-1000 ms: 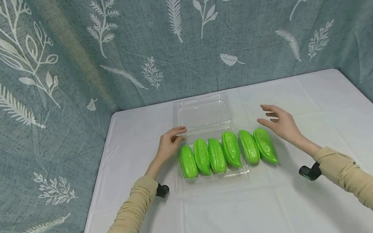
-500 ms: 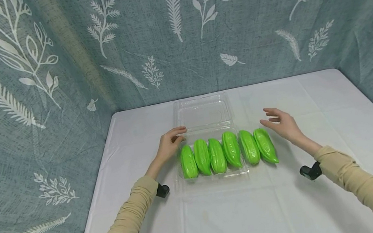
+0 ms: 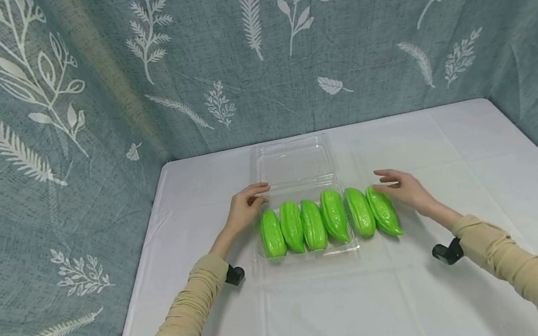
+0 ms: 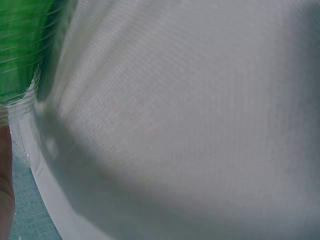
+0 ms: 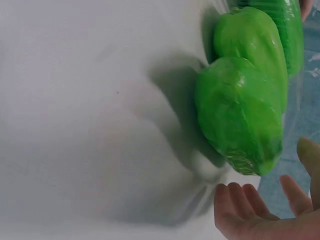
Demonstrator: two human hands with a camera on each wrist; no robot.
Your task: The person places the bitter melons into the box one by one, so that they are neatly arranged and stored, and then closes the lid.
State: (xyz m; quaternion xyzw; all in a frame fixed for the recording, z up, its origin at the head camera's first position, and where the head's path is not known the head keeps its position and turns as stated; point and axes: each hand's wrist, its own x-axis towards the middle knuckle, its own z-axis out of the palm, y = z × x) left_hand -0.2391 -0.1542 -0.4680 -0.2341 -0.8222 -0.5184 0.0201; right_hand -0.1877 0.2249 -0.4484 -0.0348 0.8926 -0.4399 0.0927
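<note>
A clear plastic clamshell box lies on the table, its lid (image 3: pixel 291 162) laid back and its base (image 3: pixel 339 249) toward me. Several plump, glossy green toy vegetables (image 3: pixel 313 225) lie side by side in the base. To the right of the box are two more, an inner green vegetable (image 3: pixel 360 212) and an outer green vegetable (image 3: pixel 383 212). My left hand (image 3: pixel 243 206) rests at the box's left edge by the hinge, fingers loosely bent. My right hand (image 3: pixel 403 189) hovers with parted fingers at the far end of the outer one; the right wrist view shows a gap between them.
A white cloth covers the table (image 3: pixel 331 314). Blue-grey curtains (image 3: pixel 238 97) with white leaf prints stand behind and to the sides. Each wrist carries a black camera; the right camera (image 3: pixel 448 252) hangs low over the cloth.
My right hand first drew slightly back, then came down and left toward the outer green vegetable. The left hand, the box and the vegetables have stayed put.
</note>
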